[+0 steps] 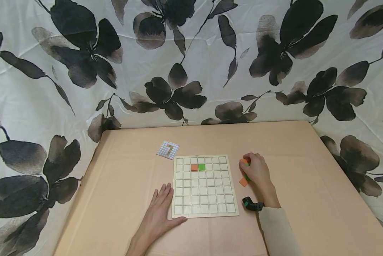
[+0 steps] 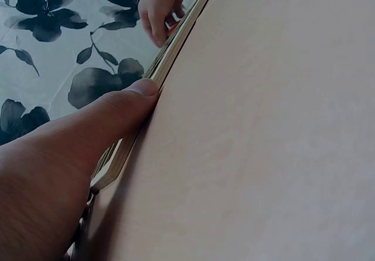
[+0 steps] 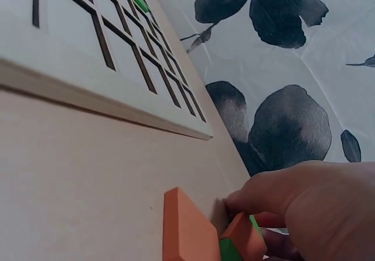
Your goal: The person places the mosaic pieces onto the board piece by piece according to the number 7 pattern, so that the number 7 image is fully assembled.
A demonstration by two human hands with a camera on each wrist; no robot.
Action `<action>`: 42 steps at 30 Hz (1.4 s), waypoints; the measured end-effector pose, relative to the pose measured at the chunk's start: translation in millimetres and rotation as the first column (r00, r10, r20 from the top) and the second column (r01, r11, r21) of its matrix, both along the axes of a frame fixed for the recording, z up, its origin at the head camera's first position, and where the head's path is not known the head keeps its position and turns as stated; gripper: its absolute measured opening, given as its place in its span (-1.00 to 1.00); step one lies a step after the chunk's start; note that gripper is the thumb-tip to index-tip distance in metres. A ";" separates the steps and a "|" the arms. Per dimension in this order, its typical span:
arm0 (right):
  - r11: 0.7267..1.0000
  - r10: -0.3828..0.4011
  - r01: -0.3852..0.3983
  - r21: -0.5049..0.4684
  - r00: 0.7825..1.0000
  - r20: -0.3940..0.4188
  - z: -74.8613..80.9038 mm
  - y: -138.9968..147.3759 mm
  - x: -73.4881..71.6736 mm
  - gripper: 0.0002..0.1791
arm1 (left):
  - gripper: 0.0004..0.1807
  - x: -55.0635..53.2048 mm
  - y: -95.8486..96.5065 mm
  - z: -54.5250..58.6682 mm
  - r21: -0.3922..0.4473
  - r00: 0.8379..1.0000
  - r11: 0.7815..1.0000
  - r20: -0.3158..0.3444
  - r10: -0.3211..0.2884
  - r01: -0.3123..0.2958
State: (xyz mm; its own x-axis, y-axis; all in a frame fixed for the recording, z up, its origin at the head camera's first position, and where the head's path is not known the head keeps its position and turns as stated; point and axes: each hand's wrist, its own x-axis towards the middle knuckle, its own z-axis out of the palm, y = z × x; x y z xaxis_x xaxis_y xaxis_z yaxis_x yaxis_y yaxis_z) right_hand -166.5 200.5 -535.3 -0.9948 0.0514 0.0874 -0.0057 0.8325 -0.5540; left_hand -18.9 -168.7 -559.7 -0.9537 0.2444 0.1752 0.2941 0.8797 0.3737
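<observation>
The left hand [image 1: 159, 211] rests, fingers straight and spread, against the pale gridded board [image 1: 210, 214]. The right hand [image 1: 257, 170] curls over smooth, square-edged tiles [image 1: 243, 182], whether pinching any I cannot tell

A tan table [image 1: 121, 170] carries a gridded board [image 1: 203, 191], a patterned card [image 1: 167, 149], orange and green tiles [image 1: 243, 182]

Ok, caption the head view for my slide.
Left hand touching a grid board holding two tiles, right hand at loose orange and green tiles beside it.
</observation>
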 end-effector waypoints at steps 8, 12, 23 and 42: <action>0.998 0.018 -0.019 -0.055 1.000 -0.014 -2.1 -1.5 -1.4 -0.61 | 0.20 -0.9 0.7 0.2 0.002 1.000 1.000 0.013 0.004 -0.004; 0.998 0.020 -0.022 -0.065 1.000 -0.019 -2.4 -2.8 -1.7 -0.65 | 0.20 -0.8 0.7 0.5 0.007 1.000 1.000 0.007 0.003 -0.003; 0.994 0.062 -0.064 -0.089 0.998 -0.015 -1.4 -2.7 1.2 -0.62 | 0.20 -0.9 0.3 0.3 0.007 1.000 1.000 -0.006 0.004 -0.003; 0.990 0.026 -0.042 -0.134 0.993 -0.116 -0.4 -11.8 0.7 -0.66 | 0.21 0.5 0.0 0.5 0.016 1.000 1.000 0.004 0.006 -0.007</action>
